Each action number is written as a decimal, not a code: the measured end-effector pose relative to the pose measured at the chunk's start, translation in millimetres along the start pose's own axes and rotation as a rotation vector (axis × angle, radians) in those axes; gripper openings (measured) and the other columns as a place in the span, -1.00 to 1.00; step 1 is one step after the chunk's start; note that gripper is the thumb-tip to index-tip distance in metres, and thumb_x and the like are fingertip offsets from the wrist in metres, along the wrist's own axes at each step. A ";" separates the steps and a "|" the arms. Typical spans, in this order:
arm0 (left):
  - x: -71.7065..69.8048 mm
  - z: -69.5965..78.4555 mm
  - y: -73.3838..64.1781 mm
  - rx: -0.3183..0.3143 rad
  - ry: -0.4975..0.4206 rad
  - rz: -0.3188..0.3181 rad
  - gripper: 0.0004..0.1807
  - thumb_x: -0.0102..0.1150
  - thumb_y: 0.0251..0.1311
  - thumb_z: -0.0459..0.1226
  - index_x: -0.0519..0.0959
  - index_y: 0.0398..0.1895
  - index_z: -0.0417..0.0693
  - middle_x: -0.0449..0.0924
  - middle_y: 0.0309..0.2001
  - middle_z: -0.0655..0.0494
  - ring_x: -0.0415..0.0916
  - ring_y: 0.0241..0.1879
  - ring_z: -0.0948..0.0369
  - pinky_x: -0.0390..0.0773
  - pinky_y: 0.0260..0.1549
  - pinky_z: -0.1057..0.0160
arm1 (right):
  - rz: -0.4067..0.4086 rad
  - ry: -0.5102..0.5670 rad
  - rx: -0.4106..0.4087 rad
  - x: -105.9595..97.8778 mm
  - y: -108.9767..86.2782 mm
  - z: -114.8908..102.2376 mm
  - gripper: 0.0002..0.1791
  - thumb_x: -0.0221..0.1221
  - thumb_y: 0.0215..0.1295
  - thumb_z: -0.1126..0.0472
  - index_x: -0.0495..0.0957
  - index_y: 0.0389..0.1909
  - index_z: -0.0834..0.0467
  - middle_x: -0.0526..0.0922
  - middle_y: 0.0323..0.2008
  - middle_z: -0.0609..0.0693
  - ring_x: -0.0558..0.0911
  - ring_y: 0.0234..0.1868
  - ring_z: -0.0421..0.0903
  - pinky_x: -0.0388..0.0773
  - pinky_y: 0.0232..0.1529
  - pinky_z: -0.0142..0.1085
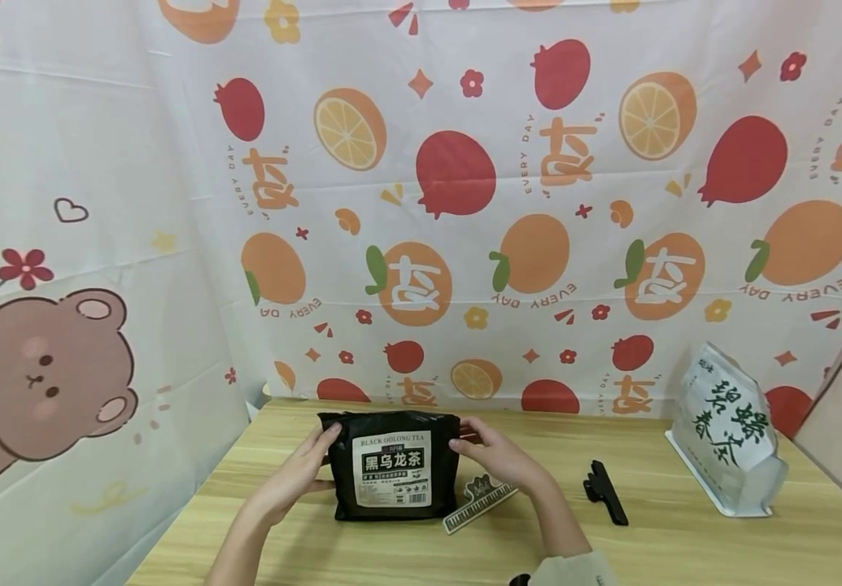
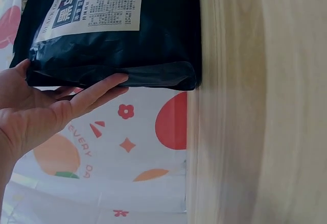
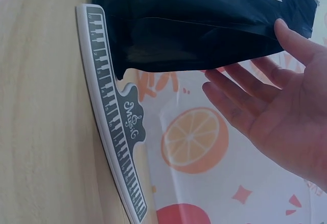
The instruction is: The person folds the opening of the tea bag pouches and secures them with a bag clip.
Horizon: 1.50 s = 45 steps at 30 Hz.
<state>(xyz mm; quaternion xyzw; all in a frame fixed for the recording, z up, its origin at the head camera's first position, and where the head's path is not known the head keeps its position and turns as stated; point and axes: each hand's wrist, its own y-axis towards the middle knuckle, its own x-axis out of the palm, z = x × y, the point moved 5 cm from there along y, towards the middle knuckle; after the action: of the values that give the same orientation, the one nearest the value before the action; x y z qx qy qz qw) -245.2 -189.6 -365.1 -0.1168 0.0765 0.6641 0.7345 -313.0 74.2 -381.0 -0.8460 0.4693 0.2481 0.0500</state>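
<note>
A black bag of oolong tea with a cream label stands upright on the table between my two hands. My left hand holds its left side, thumb at the upper front corner and long fingers stretched along the side. In the left wrist view those fingers lie against the bag's side panel. The right hand grips the upper right edge, its thumb on the front and fingers passing behind. Beside the bag's lower right lies a grey-and-white piano-key strip lettered "Music", below my right wrist.
A black clip lies on the wooden table right of my right arm. Farther right stands a white tea bag with green characters. A fruit-printed cloth hangs behind the table, and a bear-printed cloth hangs at the left.
</note>
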 end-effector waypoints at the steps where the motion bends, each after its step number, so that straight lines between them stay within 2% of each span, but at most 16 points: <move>1: 0.2 -0.5 0.3 0.000 -0.002 0.003 -0.04 -0.29 0.35 0.13 -0.45 0.33 -0.45 -0.49 0.33 -0.43 -0.29 0.28 -0.32 0.42 -0.08 -0.07 | -0.001 -0.001 0.001 -0.7 0.2 0.8 -0.47 0.03 0.34 -0.04 0.29 0.17 0.23 0.39 0.11 0.17 0.34 0.16 0.16 0.28 0.08 0.05; 13: 4.6 2.3 6.6 0.038 -0.024 -0.017 -0.09 -0.29 0.38 0.06 -0.44 0.33 -0.46 -0.48 0.33 -0.43 -0.27 0.27 -0.33 0.44 -0.12 -0.08 | -0.026 0.029 0.016 -6.8 -2.7 6.3 -0.43 0.04 0.32 -0.05 0.28 0.19 0.24 0.37 0.11 0.16 0.32 0.17 0.15 0.27 0.10 0.04; 30: 13.8 4.9 14.9 0.021 -0.018 -0.022 -0.03 -0.26 0.33 0.14 -0.42 0.34 -0.46 -0.49 0.33 -0.43 -0.30 0.28 -0.32 0.44 -0.12 -0.08 | -0.013 0.030 0.012 -18.2 -6.0 9.0 -0.49 0.05 0.32 -0.03 0.31 0.13 0.25 0.39 0.08 0.16 0.35 0.14 0.16 0.33 0.05 0.01; 36: 18.1 4.2 15.1 0.026 -0.028 -0.006 -0.02 -0.24 0.32 0.14 -0.40 0.34 -0.45 -0.45 0.34 -0.43 -0.29 0.28 -0.31 0.45 -0.13 -0.08 | 0.010 0.044 0.035 -21.4 -8.2 10.7 -0.51 0.07 0.32 0.01 0.31 0.13 0.24 0.38 0.09 0.16 0.36 0.12 0.13 0.34 0.04 0.00; 45: 25.7 5.2 13.5 0.035 -0.031 -0.012 -0.03 -0.23 0.32 0.14 -0.41 0.35 -0.41 -0.45 0.34 -0.40 -0.30 0.28 -0.32 0.42 -0.10 -0.11 | 0.005 0.048 0.024 -25.7 -13.2 11.4 -0.51 0.05 0.34 0.03 0.30 0.14 0.26 0.37 0.08 0.17 0.37 0.10 0.13 0.37 0.00 -0.01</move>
<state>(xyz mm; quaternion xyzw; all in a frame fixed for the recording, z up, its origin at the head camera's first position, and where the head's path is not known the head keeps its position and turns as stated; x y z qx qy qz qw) -256.1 -162.4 -367.9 -0.0941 0.0760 0.6601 0.7413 -317.7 104.9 -380.8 -0.8499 0.4754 0.2221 0.0482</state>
